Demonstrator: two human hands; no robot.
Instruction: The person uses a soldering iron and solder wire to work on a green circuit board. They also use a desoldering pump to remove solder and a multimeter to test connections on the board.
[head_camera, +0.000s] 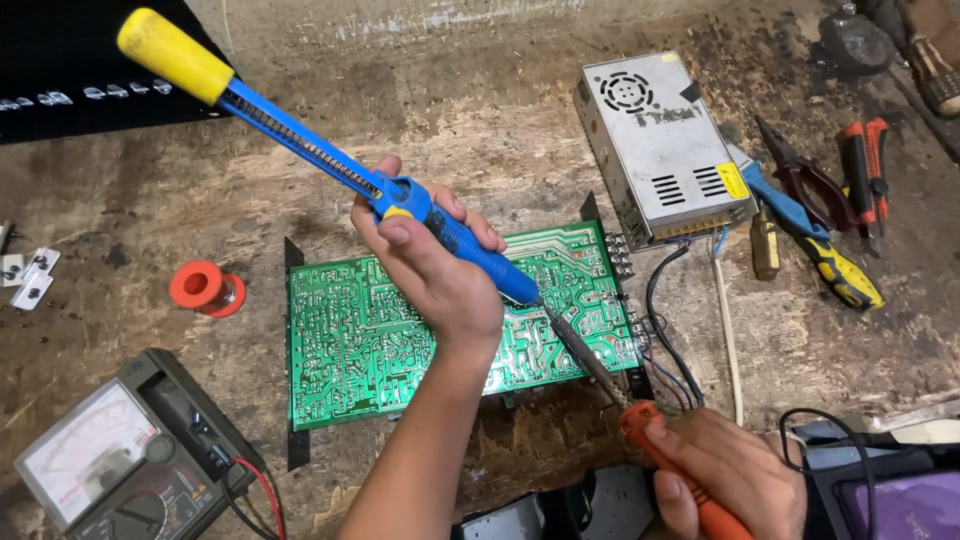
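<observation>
My left hand (430, 265) grips a blue desoldering pump (300, 130) with a yellow plunger cap, its tip resting on the green circuit board (345, 345). My right hand (725, 470) holds an orange-handled soldering iron (610, 385), whose metal tip meets the board right beside the pump's nozzle. The board lies solder side up on a worn wooden bench, between black side brackets.
A silver power supply box (660, 140) stands behind the board, wires running to it. Pliers and screwdrivers (820, 215) lie at the right. An orange solder spool (207, 288) and an analogue multimeter (120, 460) are at the left. A black case (60, 70) sits far left.
</observation>
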